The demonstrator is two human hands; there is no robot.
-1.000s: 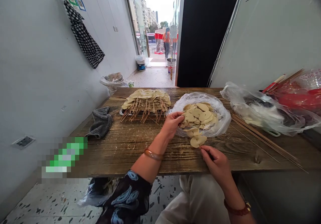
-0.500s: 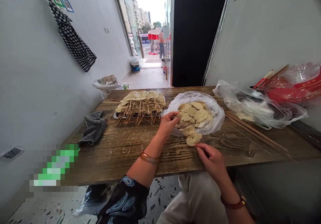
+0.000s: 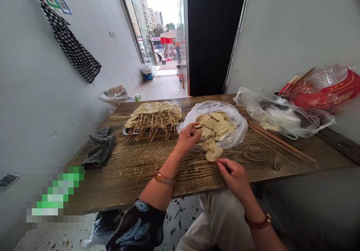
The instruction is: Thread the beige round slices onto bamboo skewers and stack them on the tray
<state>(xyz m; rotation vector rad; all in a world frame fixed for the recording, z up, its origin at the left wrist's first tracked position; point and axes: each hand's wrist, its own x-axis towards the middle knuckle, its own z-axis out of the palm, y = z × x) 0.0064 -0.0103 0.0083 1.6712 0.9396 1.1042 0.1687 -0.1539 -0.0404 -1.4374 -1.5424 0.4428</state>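
Observation:
My right hand point(image 3: 234, 174) pinches the near end of a thin wooden skewer, closed on it. Two thin, pale-yellow round slices point(image 3: 214, 154) are threaded on that skewer, pointing away from me. My left hand point(image 3: 187, 138) is at the left edge of the loose slice pile point(image 3: 215, 125), thumb and fingers drawn together. Whatever lies between those fingertips is hidden. The pile sits in an open clear plastic bag point(image 3: 239, 125). Left of the bag, skewered slices point(image 3: 154, 112) are stacked on a metal tray point(image 3: 125, 132), sticks toward me.
Bare skewers point(image 3: 284, 144) lie on the wooden table point(image 3: 135, 183) at right. Behind them are a crumpled plastic bag point(image 3: 281, 116) and red packaging point(image 3: 323, 93). A grey cloth point(image 3: 99, 148) rests at the left, near a lined bin point(image 3: 114, 93) beyond the table edge.
The whole view has shifted slightly. My left fingertips have dipped a little at the pile's edge. My right hand keeps its pinch on the skewer with two slices.

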